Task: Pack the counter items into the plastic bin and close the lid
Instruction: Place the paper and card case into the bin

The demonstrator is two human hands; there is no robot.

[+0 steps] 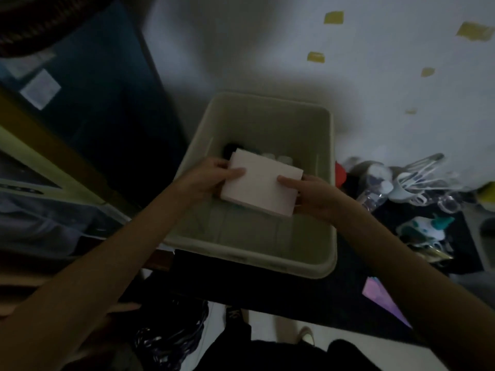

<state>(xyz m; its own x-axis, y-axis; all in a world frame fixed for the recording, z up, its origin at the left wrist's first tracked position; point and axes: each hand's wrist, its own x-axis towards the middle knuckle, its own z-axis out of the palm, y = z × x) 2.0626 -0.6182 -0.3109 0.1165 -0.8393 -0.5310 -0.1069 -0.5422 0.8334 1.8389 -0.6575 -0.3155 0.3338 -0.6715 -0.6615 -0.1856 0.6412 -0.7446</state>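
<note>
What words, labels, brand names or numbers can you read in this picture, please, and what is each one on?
None can be read.
White box, held in both hands over the bin: face looks blank.
Paper labels on the dark panel at left: too blurred.
Yellow notes on the wall: no readable text.
Bottles on the counter: too dim and blurred.
</note>
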